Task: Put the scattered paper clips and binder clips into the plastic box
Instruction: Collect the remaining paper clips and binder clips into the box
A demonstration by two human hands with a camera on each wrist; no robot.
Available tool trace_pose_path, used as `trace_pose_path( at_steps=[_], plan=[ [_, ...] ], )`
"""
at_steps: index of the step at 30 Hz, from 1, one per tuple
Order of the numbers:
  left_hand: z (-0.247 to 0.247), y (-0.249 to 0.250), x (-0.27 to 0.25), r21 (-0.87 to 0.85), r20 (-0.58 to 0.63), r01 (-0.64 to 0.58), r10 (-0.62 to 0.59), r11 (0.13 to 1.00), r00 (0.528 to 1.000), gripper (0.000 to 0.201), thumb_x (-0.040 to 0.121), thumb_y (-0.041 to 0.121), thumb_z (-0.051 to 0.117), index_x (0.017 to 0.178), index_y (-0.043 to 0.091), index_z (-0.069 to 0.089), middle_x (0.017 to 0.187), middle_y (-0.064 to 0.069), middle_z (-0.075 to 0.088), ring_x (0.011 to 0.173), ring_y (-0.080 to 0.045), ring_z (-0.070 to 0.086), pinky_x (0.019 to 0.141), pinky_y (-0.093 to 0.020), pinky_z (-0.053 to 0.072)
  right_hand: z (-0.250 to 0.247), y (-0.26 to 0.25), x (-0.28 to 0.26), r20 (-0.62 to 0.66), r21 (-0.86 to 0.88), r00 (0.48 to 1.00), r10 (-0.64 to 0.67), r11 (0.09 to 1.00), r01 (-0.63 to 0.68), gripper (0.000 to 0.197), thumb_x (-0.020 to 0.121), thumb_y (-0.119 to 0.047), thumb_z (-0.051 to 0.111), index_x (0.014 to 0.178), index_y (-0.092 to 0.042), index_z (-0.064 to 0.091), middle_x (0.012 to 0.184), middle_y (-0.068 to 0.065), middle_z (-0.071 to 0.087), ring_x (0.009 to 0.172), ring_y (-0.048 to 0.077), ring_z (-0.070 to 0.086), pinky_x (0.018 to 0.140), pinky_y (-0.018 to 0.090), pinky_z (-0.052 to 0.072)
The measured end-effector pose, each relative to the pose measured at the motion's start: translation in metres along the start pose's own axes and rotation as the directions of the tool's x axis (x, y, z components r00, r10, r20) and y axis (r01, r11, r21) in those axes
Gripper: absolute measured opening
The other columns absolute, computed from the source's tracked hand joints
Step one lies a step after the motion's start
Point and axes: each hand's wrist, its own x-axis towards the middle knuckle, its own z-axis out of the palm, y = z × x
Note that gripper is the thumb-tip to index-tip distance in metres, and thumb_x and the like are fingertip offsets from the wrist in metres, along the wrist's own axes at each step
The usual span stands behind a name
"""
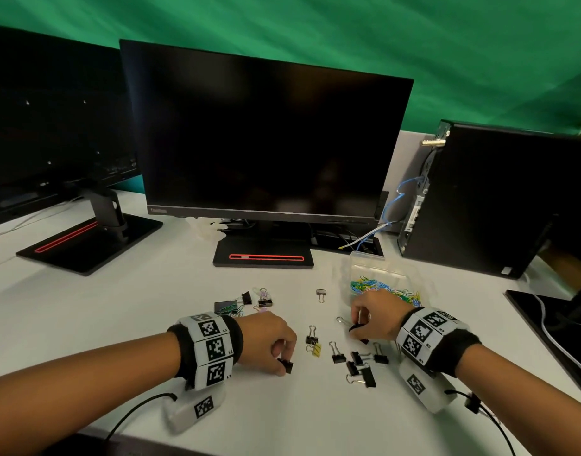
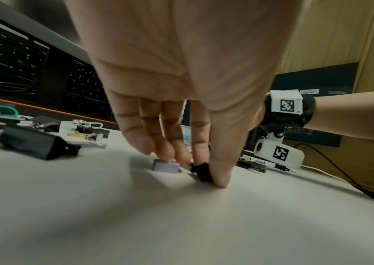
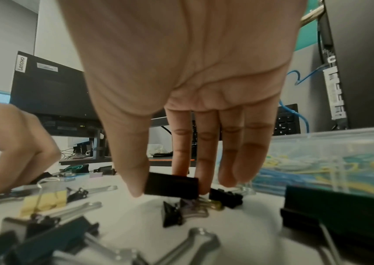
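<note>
My left hand (image 1: 276,350) pinches a small black binder clip (image 1: 286,365) between thumb and forefinger at the white desk; in the left wrist view that clip (image 2: 201,170) touches the desk, with a lilac clip (image 2: 166,168) under the other fingertips. My right hand (image 1: 369,319) pinches a black binder clip (image 3: 171,186) just above other clips. A clear plastic box (image 1: 378,278) holding coloured paper clips stands right behind the right hand. Loose black binder clips (image 1: 358,363) and a yellow one (image 1: 315,349) lie between the hands.
A further heap of clips (image 1: 239,302) lies behind the left wrist, and a lone silver clip (image 1: 321,293) sits mid-desk. A monitor stand (image 1: 262,255) is beyond, a black computer tower (image 1: 486,199) at right, a second monitor base (image 1: 88,241) at left.
</note>
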Motion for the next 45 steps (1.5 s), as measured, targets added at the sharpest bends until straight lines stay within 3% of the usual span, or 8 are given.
trace_pose_path(
  at_steps=[4, 9, 14, 18, 24, 29, 39, 45],
  plan=[
    [0.005, -0.003, -0.012, -0.016, 0.036, -0.035, 0.036, 0.999, 0.999, 0.022, 0.081, 0.028, 0.065, 0.099, 0.015, 0.064, 0.096, -0.006, 0.064, 0.065, 0.001, 0.043, 0.068, -0.016, 0.039, 0.000, -0.003, 0.003, 0.007, -0.028, 1.000, 0.003, 1.000, -0.003, 0.024, 0.073, -0.042, 0.070, 0.083, -0.022, 0.063, 0.090, -0.003, 0.067, 0.083, 0.013, 0.060, 0.077, 0.027, 0.051],
    [0.006, -0.014, -0.025, -0.011, 0.036, -0.050, 0.050, 0.999, 0.998, 0.025, 0.081, 0.032, 0.066, 0.102, 0.018, 0.065, 0.090, 0.005, 0.054, 0.067, 0.005, 0.040, 0.073, -0.017, 0.040, 0.002, -0.023, 0.006, -0.035, -0.041, 0.996, -0.086, 0.996, 0.084, 0.021, 0.080, -0.041, 0.063, 0.091, -0.023, 0.064, 0.096, -0.005, 0.060, 0.089, 0.013, 0.055, 0.081, 0.029, 0.048],
    [-0.001, -0.026, -0.033, -0.119, 0.000, -0.016, 0.016, 0.993, 1.000, 0.022, 0.084, 0.029, 0.062, 0.105, 0.022, 0.067, 0.095, 0.006, 0.063, 0.074, -0.001, 0.051, 0.065, -0.005, 0.037, 0.009, -0.053, 0.007, -0.017, 0.000, 0.952, -0.304, 0.953, 0.304, 0.018, 0.084, -0.031, 0.060, 0.100, -0.026, 0.068, 0.090, -0.010, 0.057, 0.068, -0.004, 0.042, 0.062, 0.013, 0.032],
    [-0.013, -0.049, -0.034, -0.189, -0.129, 0.065, -0.090, 0.980, 0.988, 0.021, 0.088, 0.020, 0.054, 0.106, 0.022, 0.066, 0.094, 0.010, 0.063, 0.082, -0.005, 0.055, 0.070, -0.007, 0.040, 0.010, -0.065, 0.014, 0.036, -0.019, 0.950, -0.311, 0.950, 0.312, 0.023, 0.086, -0.032, 0.058, 0.104, -0.023, 0.069, 0.102, -0.001, 0.065, 0.078, 0.008, 0.047, 0.074, 0.022, 0.039],
    [-0.033, -0.094, -0.032, -0.119, -0.352, 0.273, -0.298, 0.955, 0.888, 0.019, 0.088, 0.021, 0.059, 0.107, 0.020, 0.063, 0.095, 0.008, 0.052, 0.082, -0.009, 0.051, 0.065, -0.006, 0.035, 0.007, -0.084, 0.033, 0.018, 0.014, 0.934, -0.356, 0.935, 0.356, 0.020, 0.084, -0.027, 0.063, 0.103, -0.025, 0.068, 0.092, -0.005, 0.060, 0.074, 0.006, 0.044, 0.077, 0.025, 0.043],
    [-0.034, -0.106, -0.025, -0.150, -0.305, 0.354, -0.384, 0.923, 0.872, 0.028, 0.083, 0.031, 0.067, 0.108, 0.020, 0.062, 0.097, 0.007, 0.052, 0.084, -0.010, 0.050, 0.075, -0.018, 0.041, 0.008, -0.097, 0.040, 0.145, 0.058, 0.919, -0.366, 0.931, 0.361, 0.025, 0.077, -0.019, 0.072, 0.102, -0.022, 0.071, 0.094, -0.001, 0.066, 0.066, 0.002, 0.048, 0.061, 0.013, 0.038],
    [-0.036, -0.108, -0.019, -0.156, -0.269, 0.326, -0.358, 0.932, 0.894, 0.019, 0.084, 0.024, 0.067, 0.098, 0.013, 0.070, 0.069, 0.019, 0.052, 0.065, 0.004, 0.045, 0.056, -0.002, 0.032, 0.009, -0.100, 0.048, 0.215, 0.062, 0.920, -0.327, 0.945, 0.321, 0.012, 0.080, -0.018, 0.070, 0.089, -0.010, 0.070, 0.090, 0.007, 0.071, 0.075, 0.010, 0.057, 0.062, 0.012, 0.041],
    [-0.041, -0.112, -0.029, -0.129, -0.264, 0.345, -0.368, 0.930, 0.892, 0.014, 0.088, 0.016, 0.058, 0.094, 0.013, 0.071, 0.087, 0.005, 0.064, 0.067, 0.002, 0.050, 0.055, -0.002, 0.037, 0.006, -0.109, 0.058, 0.207, 0.025, 0.916, -0.344, 0.938, 0.347, 0.011, 0.082, -0.016, 0.067, 0.090, -0.009, 0.069, 0.082, -0.004, 0.060, 0.074, 0.010, 0.053, 0.059, 0.010, 0.036]
  ],
)
